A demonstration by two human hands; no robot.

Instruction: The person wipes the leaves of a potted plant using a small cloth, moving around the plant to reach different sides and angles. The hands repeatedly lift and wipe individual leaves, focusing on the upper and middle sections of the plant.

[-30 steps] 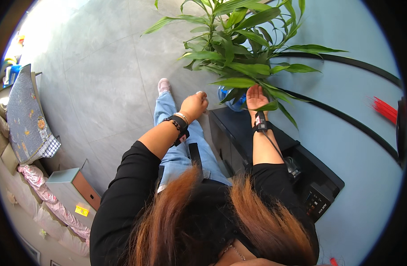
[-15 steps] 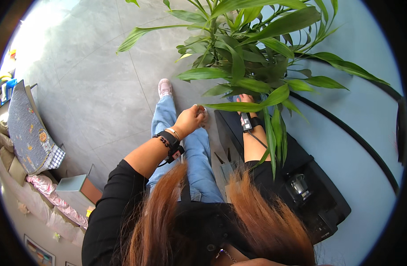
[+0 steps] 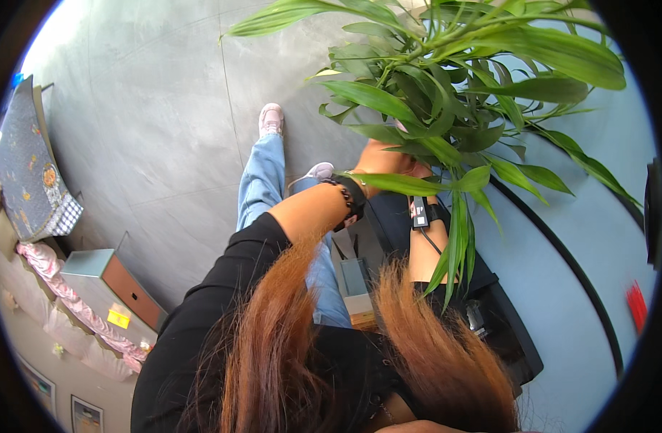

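Observation:
A tall potted-type plant with long green leaves point(image 3: 446, 94) fills the upper right; its base is hidden by foliage. My left hand point(image 3: 383, 156) reaches in under the leaves, close beside my right hand. Leaves cover its fingers, so its grip cannot be seen. Just to the right, my right hand point(image 3: 419, 170) is also mostly behind the leaves, with only a small part showing above the wrist. A black strap with a small device sits on each wrist. Whatever either hand touches beneath the foliage is hidden.
A black machine point(image 3: 500, 325) stands under my right forearm against the blue wall point(image 3: 562, 260). A black cable point(image 3: 562, 242) curves along that wall. A grey-topped cabinet point(image 3: 132, 289) and a patterned grey cloth point(image 3: 31, 173) are at the left. Grey tiles point(image 3: 158, 108) cover the floor.
My left hand, earlier closed above my legs, has moved forward and right into the leaves beside my right hand. The view has shifted, and the plant appears farther right.

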